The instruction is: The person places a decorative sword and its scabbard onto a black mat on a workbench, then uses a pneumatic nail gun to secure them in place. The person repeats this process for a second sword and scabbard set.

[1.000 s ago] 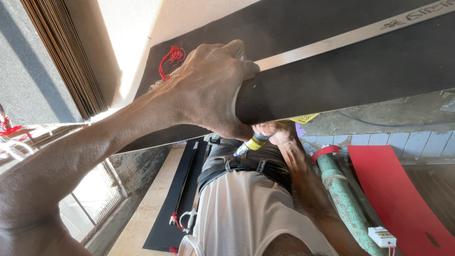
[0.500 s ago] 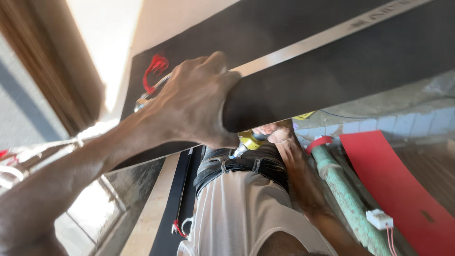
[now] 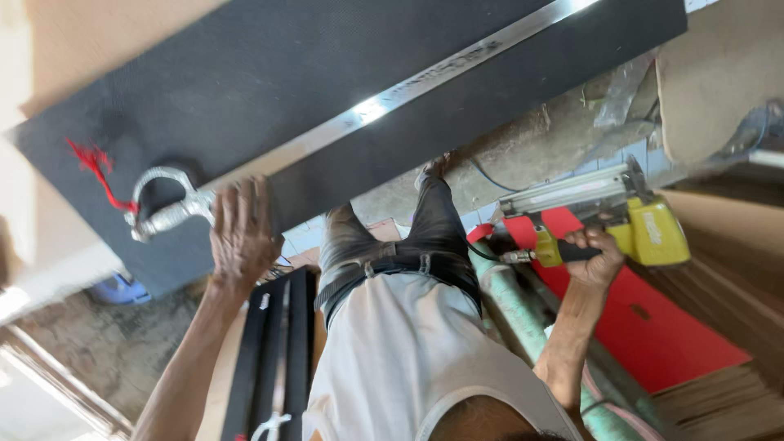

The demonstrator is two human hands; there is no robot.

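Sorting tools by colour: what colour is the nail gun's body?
Yellow, with a silver magazine; the nail gun shows best in the head view, held in the right hand.

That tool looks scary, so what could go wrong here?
1. The right hand grips a yellow nail gun near the board; a slip might fire it toward the left hand.
2. The left hand holds the board's edge right by the sword; if the board tips, the sword might slide onto the fingers.
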